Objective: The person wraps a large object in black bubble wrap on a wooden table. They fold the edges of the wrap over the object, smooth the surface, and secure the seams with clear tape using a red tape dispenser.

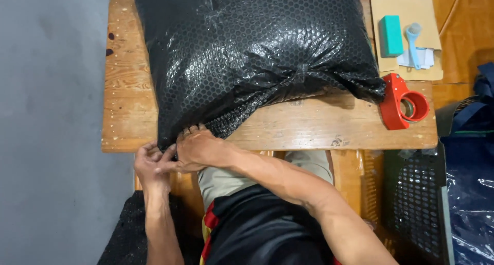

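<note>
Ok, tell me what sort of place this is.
Probably a packing bench in a small workshop or shipping area: a bubble-wrapped black bundle lies on a worn wooden table, with a red tape dispenser and a brown envelope beside it.

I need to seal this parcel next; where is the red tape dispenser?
In the head view the red tape dispenser lies at the wooden table's right end, beside the black bubble-wrapped bundle's right corner.

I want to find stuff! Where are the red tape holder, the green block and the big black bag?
red tape holder (397, 104): head view, on its red body.
green block (391, 36): head view, top face.
big black bag (247, 48): head view, bubbly middle.
</note>
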